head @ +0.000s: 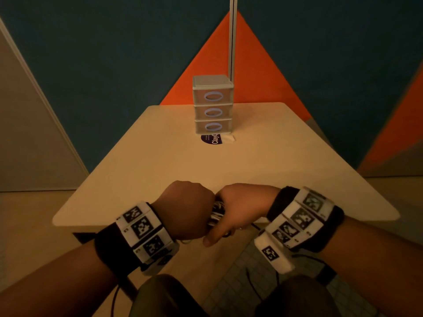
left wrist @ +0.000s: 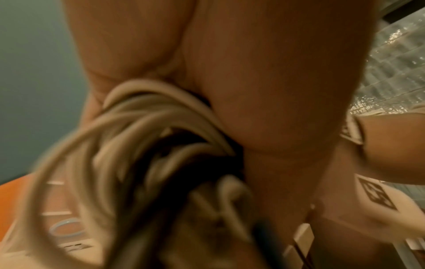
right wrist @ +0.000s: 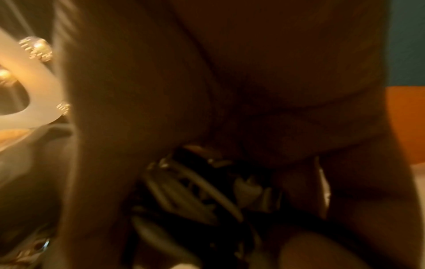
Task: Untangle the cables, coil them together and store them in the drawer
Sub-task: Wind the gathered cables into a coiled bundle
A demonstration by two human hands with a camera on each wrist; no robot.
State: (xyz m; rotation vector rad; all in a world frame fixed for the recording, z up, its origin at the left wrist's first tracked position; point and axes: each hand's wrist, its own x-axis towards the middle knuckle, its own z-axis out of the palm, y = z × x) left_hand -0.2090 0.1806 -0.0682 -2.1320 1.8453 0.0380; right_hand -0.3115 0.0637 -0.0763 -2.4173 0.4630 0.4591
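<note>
A: Where are the cables point(head: 216, 212) sitting right now?

B: They are bunching into a white and black coil, squeezed between both fists just over the near edge of the table point(head: 229, 161).

A: And the hands are doing what?

B: The left hand point(head: 186, 210) is curling round one side of the bundle, and the right hand point(head: 240, 210) is wrapping round the other, thumb pointing down.

A: Is the drawer unit point(head: 212, 105) waiting open?

B: No, all three drawers are showing closed, at the far edge, well apart from the hands.

A: What is worrying you?

B: One hand is going to have to let go to pull a drawer. I judge the springy loops could be popping loose then, or an end could be slipping off the near edge.
</note>
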